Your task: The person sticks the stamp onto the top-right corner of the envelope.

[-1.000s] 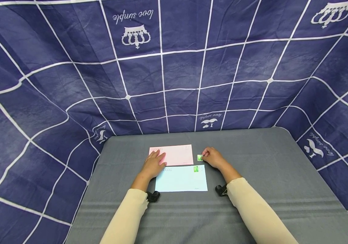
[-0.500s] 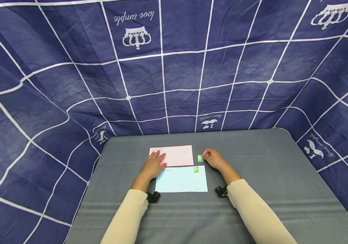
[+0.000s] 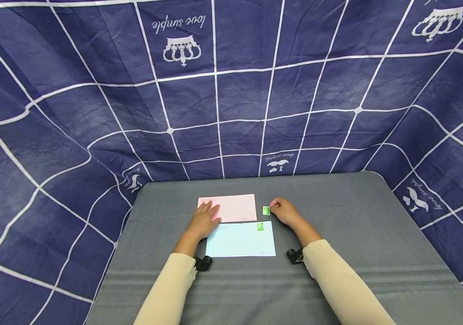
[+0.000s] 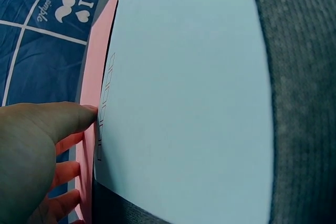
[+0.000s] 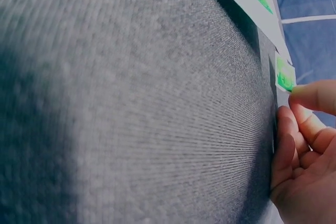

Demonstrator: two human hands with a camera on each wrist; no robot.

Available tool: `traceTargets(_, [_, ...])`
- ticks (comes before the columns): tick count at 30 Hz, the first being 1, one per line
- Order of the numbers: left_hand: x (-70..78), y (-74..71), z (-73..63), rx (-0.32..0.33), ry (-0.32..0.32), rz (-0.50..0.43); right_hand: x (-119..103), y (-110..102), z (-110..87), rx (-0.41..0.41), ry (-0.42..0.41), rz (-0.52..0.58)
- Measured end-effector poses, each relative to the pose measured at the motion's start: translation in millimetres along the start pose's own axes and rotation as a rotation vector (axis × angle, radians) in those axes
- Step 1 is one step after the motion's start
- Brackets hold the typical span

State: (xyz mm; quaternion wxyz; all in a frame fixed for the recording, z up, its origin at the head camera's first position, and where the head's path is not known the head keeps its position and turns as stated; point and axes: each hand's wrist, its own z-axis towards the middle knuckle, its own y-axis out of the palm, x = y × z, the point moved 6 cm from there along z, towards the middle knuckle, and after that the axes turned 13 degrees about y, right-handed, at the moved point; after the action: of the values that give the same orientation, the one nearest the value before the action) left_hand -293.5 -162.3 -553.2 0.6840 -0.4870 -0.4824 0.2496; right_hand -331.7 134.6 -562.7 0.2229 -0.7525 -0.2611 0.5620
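A pink envelope (image 3: 237, 208) lies flat toward the back of the table. My left hand (image 3: 204, 221) rests on its left end with the fingers spread and straight, and the thumb (image 4: 79, 116) is by the near edge. In front lies a light blue envelope (image 3: 239, 241) with a green stamp (image 3: 260, 226) near its top right corner. Just right of the pink envelope, my right hand (image 3: 283, 210) pinches a second green stamp (image 3: 266, 211) by its edge between thumb and forefinger. In the right wrist view that stamp (image 5: 285, 72) stands tilted up from the fingertips, the other fingers curled.
Grey cloth covers the table (image 3: 337, 216). A blue curtain (image 3: 239, 95) with white grid lines hangs behind it and along both sides. Black wrist cameras sit at both cuffs, the left camera (image 3: 203, 263) close to the blue envelope's left edge.
Both hands hold almost the same positions. The envelopes and stamps stay where they were, apart from a slight shift of the whole head view.
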Motion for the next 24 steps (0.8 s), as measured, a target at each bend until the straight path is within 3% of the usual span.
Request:
traceTargets(9, [-0.9,-0.1,-1.9,0.002,0.000,-0.010,-1.8,-1.8,-0.2,-0.009,-0.048,0.045])
traceTargets(24, [-2.4,1.9,-0.5,-0.009,0.005,-0.006,-5.0,-5.2,6.5,-0.050,-0.059,0.076])
